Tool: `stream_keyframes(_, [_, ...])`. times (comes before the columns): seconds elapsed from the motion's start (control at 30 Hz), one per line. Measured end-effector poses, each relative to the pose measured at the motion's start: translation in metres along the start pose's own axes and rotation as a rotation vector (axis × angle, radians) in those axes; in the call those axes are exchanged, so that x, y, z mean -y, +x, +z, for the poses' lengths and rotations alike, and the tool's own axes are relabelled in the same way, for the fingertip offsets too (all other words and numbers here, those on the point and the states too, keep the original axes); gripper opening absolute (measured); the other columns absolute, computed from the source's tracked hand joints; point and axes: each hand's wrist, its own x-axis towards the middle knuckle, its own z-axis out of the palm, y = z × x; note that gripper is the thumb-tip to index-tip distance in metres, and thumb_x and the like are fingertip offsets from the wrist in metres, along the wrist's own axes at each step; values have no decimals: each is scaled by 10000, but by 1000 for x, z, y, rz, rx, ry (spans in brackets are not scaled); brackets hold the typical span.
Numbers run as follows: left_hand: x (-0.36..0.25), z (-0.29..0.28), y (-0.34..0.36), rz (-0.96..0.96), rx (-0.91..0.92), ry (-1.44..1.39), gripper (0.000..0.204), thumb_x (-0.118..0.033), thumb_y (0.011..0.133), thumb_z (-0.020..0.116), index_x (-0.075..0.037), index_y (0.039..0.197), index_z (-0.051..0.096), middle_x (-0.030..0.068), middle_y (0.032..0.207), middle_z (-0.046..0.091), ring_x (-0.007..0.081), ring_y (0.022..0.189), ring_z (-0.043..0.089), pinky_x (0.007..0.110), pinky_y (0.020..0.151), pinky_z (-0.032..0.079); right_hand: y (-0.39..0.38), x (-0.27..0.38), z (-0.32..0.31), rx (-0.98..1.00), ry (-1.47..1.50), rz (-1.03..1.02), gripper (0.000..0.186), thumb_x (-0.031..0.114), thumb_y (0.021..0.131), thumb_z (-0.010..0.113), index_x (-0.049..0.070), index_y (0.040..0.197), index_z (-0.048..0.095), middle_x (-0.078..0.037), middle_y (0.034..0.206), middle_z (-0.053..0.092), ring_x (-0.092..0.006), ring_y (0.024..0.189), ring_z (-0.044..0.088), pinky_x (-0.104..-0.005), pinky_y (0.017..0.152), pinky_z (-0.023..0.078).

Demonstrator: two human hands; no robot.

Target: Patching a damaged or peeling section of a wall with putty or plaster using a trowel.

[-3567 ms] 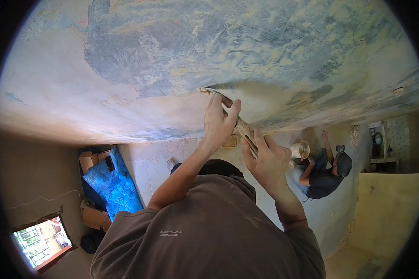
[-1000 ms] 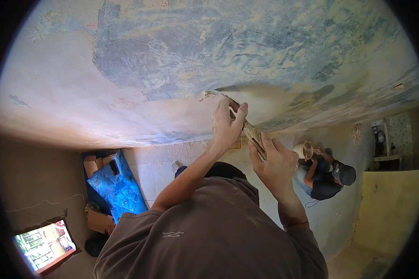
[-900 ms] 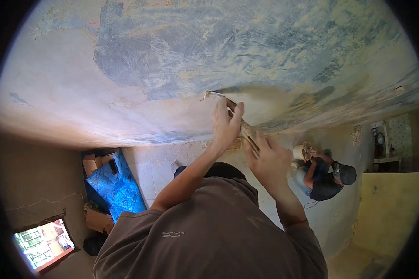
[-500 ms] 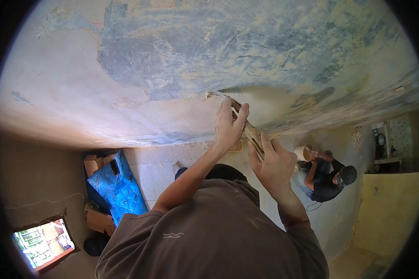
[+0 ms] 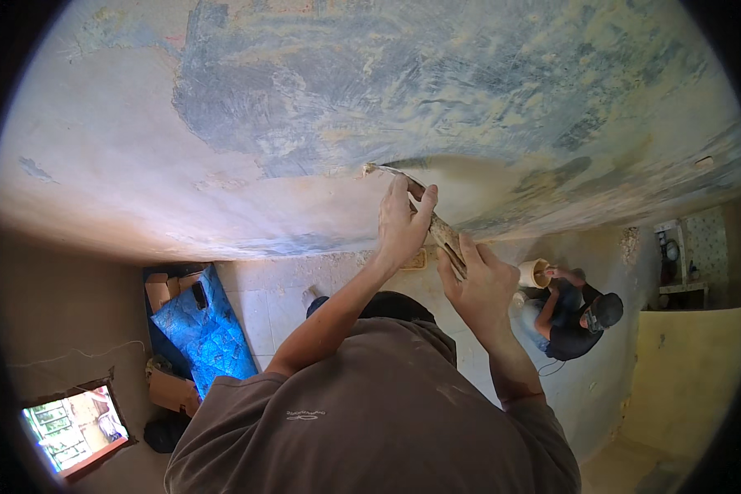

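My left hand (image 5: 400, 224) grips a plaster-smeared trowel (image 5: 446, 235) close to its upper end, thumb and fingers closed around it. Lower down and to the right, my right hand (image 5: 482, 288) is wrapped round the same tool's other end, so most of the handle is hidden. The trowel's thin edge reaches up to the patchy wall (image 5: 321, 140), at the lower border of a grey-blue area, with a small lump of pale filler (image 5: 368, 170) at its tip. Below the grey area, the wall is smooth and whitish.
At the right a co-worker (image 5: 580, 321) in dark clothes and a cap crouches by a cream bucket (image 5: 535, 273), a hand at its opening. A blue sheet (image 5: 210, 329) and cardboard boxes (image 5: 171, 387) lie at the left. A low yellow wall (image 5: 692, 379) stands far right.
My hands and the trowel stay almost in place against the wall. The whole view has shifted slightly. The co-worker's hand is still at the bucket.
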Motion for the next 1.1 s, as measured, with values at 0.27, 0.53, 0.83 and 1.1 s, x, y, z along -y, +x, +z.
stream_keyframes(0.27, [10,6,-6,55,-12,130,327,-294,943,648,4,889,526,159,869,591,296,713,561,432,676,449,-7,-22,9,-18,141,0,358,230,812,771,16,1085,683,-110,747,673,-296,615,669,-383,531,504])
stream_keyframes(0.53, [16,12,-1,63,-36,154,329,-299,940,650,6,901,531,159,864,591,311,728,564,454,716,448,-5,-27,22,-37,113,-2,351,217,800,783,9,1067,688,-117,744,671,-287,605,667,-380,536,509])
stream_keyframes(0.83, [0,13,-1,46,-18,121,289,-255,933,658,1,906,527,159,857,584,317,771,577,446,717,449,0,-33,10,-58,146,-25,362,237,796,795,19,1065,690,-120,739,685,-286,605,679,-376,543,526])
stream_keyframes(1.1, [15,4,-8,32,-58,120,298,-253,941,653,6,895,513,157,847,575,308,758,567,433,682,451,-7,-35,28,-26,177,-27,371,252,792,793,28,1069,690,-101,742,683,-282,595,674,-372,530,514])
